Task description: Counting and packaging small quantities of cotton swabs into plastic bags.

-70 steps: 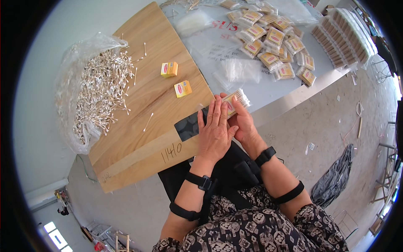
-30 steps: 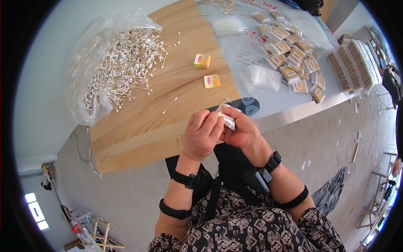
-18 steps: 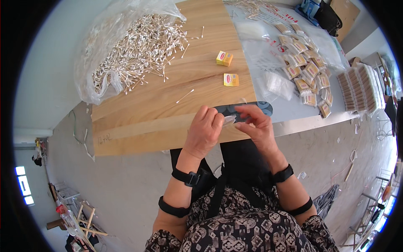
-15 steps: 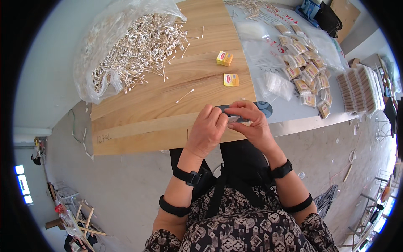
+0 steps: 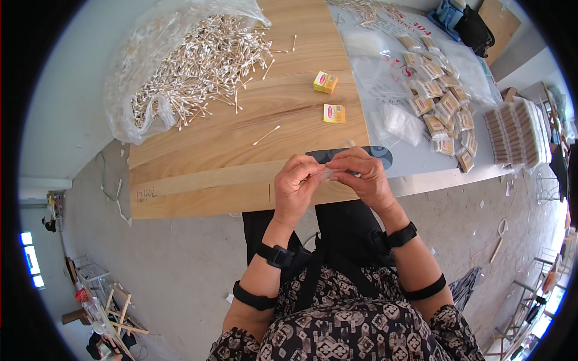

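A moment ago the right grip (image 5: pixel 368 180) stood apart; now it is narrow, pinching the small clear packet (image 5: pixel 328 173) together with the left grip (image 5: pixel 295 185) — so both work on it. The packet is between their fingertips; beyond them lies a yellow card (image 5: pixel 334 114).

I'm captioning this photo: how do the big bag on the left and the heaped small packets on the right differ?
The big bag is one large sack; the small packets are many and little. Swabs lie jumbled in the big bag but lined up in the small packets. Several small packets show yellow labels, while the big bag shows none. Both are clear plastic with swabs inside.
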`<action>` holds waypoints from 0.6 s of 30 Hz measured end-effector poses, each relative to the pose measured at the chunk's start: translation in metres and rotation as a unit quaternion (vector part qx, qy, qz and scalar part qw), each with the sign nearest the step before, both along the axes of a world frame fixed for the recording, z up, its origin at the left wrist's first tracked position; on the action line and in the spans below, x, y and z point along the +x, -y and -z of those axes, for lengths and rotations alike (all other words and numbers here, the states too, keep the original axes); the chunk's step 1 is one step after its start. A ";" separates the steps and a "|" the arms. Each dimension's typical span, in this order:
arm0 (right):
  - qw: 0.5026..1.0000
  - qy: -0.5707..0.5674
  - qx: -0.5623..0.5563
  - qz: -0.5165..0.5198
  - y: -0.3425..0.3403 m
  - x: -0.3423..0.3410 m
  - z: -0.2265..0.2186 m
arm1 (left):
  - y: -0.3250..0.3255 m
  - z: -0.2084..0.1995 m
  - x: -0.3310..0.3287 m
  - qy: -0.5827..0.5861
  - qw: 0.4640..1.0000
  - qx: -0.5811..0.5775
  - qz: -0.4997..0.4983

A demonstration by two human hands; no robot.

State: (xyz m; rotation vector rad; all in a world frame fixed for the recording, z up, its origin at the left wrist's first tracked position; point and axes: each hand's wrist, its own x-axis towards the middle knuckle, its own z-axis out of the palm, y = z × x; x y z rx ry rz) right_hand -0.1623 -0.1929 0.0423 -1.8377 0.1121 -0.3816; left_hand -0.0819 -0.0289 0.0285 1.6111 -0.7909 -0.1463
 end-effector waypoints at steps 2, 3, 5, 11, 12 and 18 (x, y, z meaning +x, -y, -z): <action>0.996 0.049 -0.075 0.012 0.000 0.002 0.000 | 0.003 0.001 0.000 0.020 1.000 0.000 -0.021; 0.996 0.048 -0.075 0.013 -0.001 0.003 -0.001 | 0.004 0.000 0.001 0.020 1.000 0.000 -0.021; 0.982 0.106 -0.156 0.029 -0.003 0.006 -0.003 | 0.006 -0.001 0.003 0.066 0.997 0.019 -0.034; 0.974 0.128 -0.178 0.050 -0.008 0.010 -0.004 | 0.007 -0.009 0.003 0.179 0.980 0.033 -0.080; 0.974 0.129 -0.179 0.051 -0.008 0.012 0.000 | 0.008 -0.008 0.005 0.179 0.980 0.031 -0.079; 0.997 0.022 0.048 0.047 -0.008 0.013 0.012 | 0.002 -0.003 0.011 0.012 0.999 0.009 -0.033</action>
